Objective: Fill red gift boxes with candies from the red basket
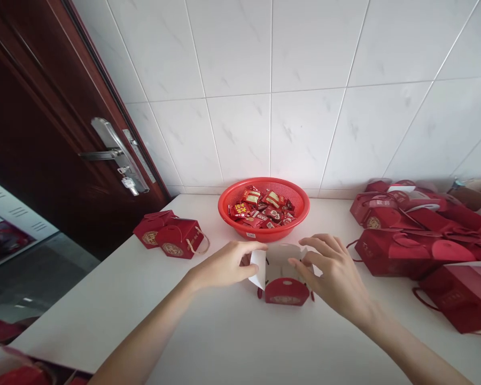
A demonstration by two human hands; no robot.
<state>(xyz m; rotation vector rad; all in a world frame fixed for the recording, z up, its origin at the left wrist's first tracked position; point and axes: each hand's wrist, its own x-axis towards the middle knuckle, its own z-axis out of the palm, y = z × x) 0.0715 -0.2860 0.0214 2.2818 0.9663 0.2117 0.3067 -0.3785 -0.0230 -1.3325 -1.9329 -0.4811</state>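
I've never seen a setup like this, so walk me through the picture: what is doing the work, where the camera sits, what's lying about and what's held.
There is no machine here: a person works with two bare hands. The single picture comes from a camera on their head, looking forward and down. On the white table stands an open red box with a pale inside. The left hand grips its left flap; the right hand is at its right side, but how firmly it holds is unclear. Behind is a red basket of wrapped packets. Two closed boxes stand to the left, and more red boxes crowd the right.
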